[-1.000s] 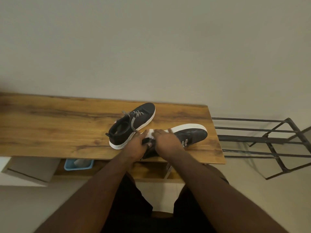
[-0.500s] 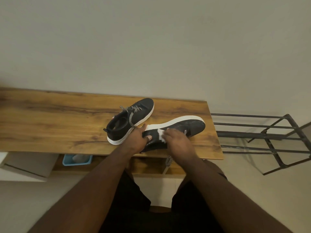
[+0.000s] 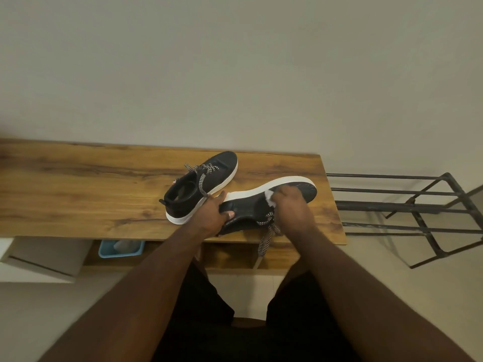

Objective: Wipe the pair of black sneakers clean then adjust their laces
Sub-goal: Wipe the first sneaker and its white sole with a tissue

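Note:
Two black sneakers with white soles are on a wooden table (image 3: 78, 194). The left sneaker (image 3: 203, 184) stands upright, its speckled laces loose. The right sneaker (image 3: 251, 207) lies tipped on its side near the table's front edge, sole facing away from me. My left hand (image 3: 211, 215) grips its heel end. My right hand (image 3: 290, 207) presses a small white wipe (image 3: 270, 198) against the black upper near the toe. One lace (image 3: 264, 241) hangs over the table edge.
A black metal rack (image 3: 407, 212) stands to the right of the table. Under the table sit a blue basket (image 3: 121, 248) and a white box (image 3: 44, 257). A plain wall rises behind the table.
My right hand has slid the wipe along the tipped sneaker from near the heel toward the toe. My left hand keeps hold of the heel end.

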